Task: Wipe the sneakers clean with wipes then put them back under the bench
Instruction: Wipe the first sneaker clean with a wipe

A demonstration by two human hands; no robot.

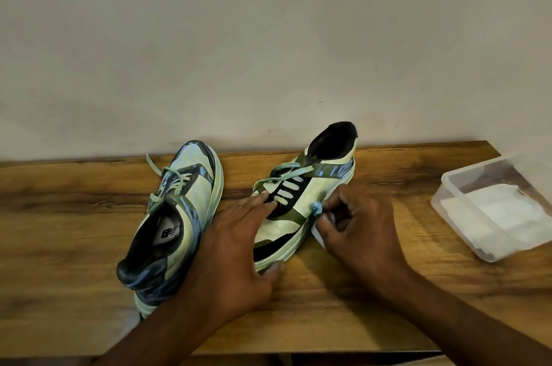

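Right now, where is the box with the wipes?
The box sits at the right end of the wooden bench, right of the right hand and the sneaker it wipes.

Two pale green sneakers are seen on a wooden bench [358, 291] set against a plain wall [268, 37]. The right sneaker [316, 195], its heel toward the wall, is steadied by the left hand [236, 249], whose fingers are laid flat over the laces and toe with the thumb against the sole's near edge. A small blue wipe [317, 210] is pinched in the curled fingers of the right hand [358, 225] and pressed to the shoe's right side. The left sneaker [176, 216] is stood just beside it, toe toward the wall, laces loose. At the far right, a clear plastic container [457, 186] of white wipes [507, 210] is shown.
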